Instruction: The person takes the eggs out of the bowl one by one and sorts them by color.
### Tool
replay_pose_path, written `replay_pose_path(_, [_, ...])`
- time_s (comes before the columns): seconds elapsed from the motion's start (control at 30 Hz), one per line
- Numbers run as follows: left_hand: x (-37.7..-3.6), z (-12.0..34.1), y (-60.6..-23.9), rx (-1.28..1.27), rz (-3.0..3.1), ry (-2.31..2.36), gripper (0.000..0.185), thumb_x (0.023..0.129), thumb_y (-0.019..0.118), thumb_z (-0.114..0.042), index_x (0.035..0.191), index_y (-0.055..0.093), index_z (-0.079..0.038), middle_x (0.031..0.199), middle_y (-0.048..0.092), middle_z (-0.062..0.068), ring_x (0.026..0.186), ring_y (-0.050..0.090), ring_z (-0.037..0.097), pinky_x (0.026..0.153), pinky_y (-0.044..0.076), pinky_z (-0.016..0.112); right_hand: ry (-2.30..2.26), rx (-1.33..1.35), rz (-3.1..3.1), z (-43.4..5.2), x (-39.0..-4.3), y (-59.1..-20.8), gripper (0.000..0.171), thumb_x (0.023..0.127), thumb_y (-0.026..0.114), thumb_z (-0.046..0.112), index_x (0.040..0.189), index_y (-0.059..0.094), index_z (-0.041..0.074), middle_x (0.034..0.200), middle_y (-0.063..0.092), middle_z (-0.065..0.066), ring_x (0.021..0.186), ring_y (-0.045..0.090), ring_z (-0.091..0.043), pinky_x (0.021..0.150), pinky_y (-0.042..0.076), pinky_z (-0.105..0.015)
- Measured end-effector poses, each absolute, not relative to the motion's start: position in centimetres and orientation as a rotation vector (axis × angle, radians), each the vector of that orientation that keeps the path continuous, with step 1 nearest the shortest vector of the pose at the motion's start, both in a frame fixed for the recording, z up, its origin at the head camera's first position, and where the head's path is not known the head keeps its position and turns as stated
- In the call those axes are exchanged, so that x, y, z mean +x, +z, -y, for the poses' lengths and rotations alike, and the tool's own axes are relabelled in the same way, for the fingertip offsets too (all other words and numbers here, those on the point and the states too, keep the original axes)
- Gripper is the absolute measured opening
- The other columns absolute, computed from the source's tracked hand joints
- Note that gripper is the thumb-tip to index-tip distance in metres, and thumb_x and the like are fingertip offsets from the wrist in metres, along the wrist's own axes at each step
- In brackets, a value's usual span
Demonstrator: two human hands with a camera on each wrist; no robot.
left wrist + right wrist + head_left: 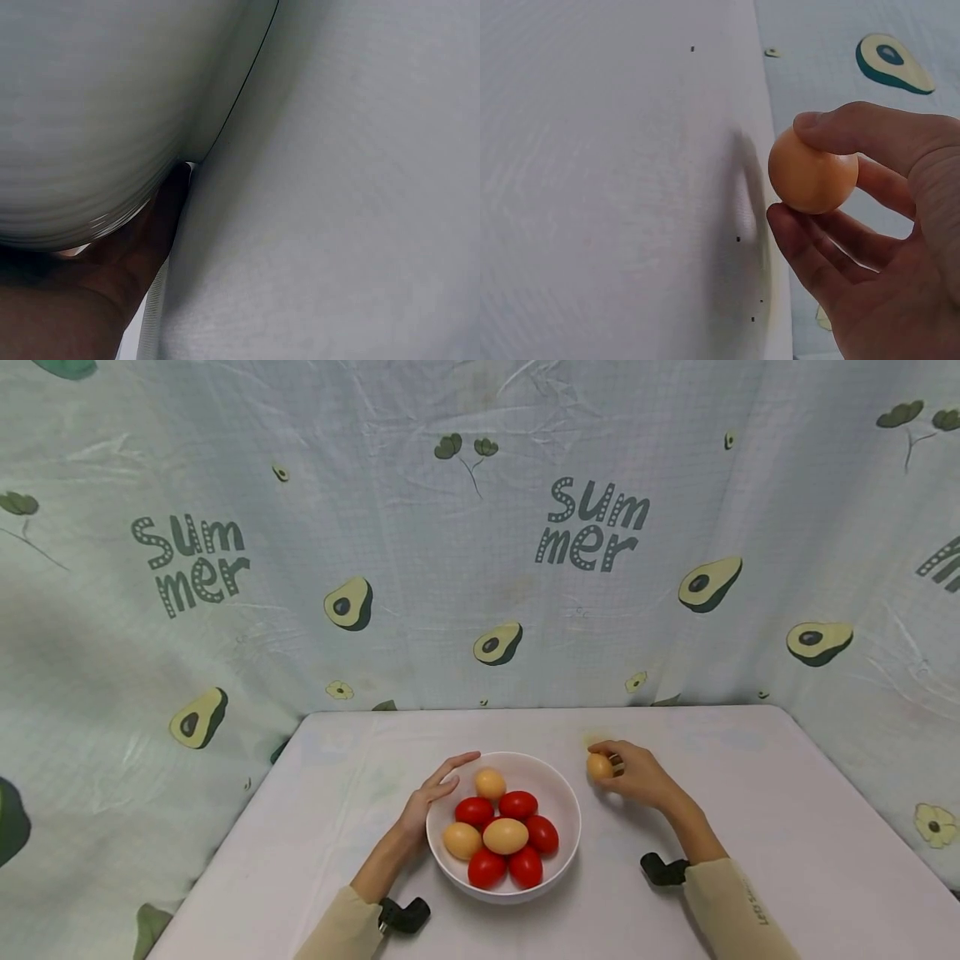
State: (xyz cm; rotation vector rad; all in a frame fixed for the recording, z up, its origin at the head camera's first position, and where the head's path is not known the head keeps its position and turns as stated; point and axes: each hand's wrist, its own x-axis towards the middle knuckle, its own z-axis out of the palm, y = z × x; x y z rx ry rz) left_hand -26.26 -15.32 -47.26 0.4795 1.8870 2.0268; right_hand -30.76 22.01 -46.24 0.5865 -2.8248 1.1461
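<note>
A white bowl (572, 852) stands on the table, holding several glossy red eggs (543, 834) and 3 light-orange eggs (506, 837). At its left side my left hand (426, 802) grips the bowl, thumb over the rim and fingers along the outer wall. In the left wrist view the ridged bowl wall (97, 112) hides part of that hand. To the right of the bowl, my right hand (636, 774) pinches another light-orange egg (810, 174) between thumb and fingertips. This egg is beyond the bowl's right rim, over the table's far part.
The pale table (750, 793) ends at a straight far edge, with a hanging cloth (420, 535) printed with avocados and lettering behind it. Black wrist devices (405, 916) sit at both sleeve cuffs.
</note>
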Motion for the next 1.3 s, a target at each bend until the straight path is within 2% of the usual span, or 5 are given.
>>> replay_pose_path(0.43, [-26.2,15.0,-47.6,0.472,-1.888,2.009,0.052,0.11,0.028,-0.028,0.161,0.033,-0.02,0.171,0.026,0.004,0.156,0.025,0.03,0.128,0.027,0.049,1.163,0.58,2.893,-22.6,-30.6,-46.8,0.055,0.085,0.078,0.011,0.135,0.061,-0.002,0.128,0.066,-0.022,0.112,0.064,-0.035,0.092,0.056,-0.047])
replay_pose_path(0.73, [-26.3,15.1,-47.4,0.487,-1.882,2.007,0.052,0.11,0.028,-0.028,0.161,0.033,-0.02,0.171,0.024,0.005,0.157,0.024,0.03,0.129,0.025,0.049,1.15,0.565,2.947,-22.6,-30.6,-46.1,0.063,0.087,0.078,0.014,0.144,0.054,0.001,0.131,0.063,-0.024,0.118,0.062,-0.039,0.098,0.056,-0.055])
replay_pose_path(1.0, [-26.3,15.2,-47.3,0.478,-1.889,2.012,0.052,0.109,0.028,-0.026,0.161,0.034,-0.019,0.171,0.026,0.005,0.157,0.023,0.03,0.129,0.023,0.051,1.089,0.645,2.881,-22.3,-30.0,-43.6,0.064,0.088,0.078,0.015,0.145,0.054,0.002,0.143,0.058,-0.025,0.128,0.058,-0.046,0.103,0.052,-0.061])
replay_pose_path(1.13, [-26.3,15.3,-47.3,0.478,-1.889,2.017,0.052,0.109,0.029,-0.027,0.161,0.035,-0.019,0.171,0.026,0.005,0.158,0.022,0.03,0.13,0.02,0.053,1.05,0.685,2.805,-20.9,-29.2,-41.7,0.061,0.089,0.078,0.014,0.144,0.056,0.007,0.144,0.059,-0.02,0.129,0.059,-0.042,0.105,0.052,-0.06])
replay_pose_path(1.3, [-26.4,15.4,-47.3,0.48,-1.886,2.033,0.052,0.109,0.029,-0.027,0.16,0.036,-0.018,0.17,0.027,0.004,0.158,0.022,0.029,0.13,0.017,0.053,1.039,0.782,2.71,-18.3,-27.3,-39.1,0.058,0.087,0.081,0.013,0.141,0.06,0.012,0.141,0.062,-0.013,0.125,0.063,-0.036,0.101,0.056,-0.055])
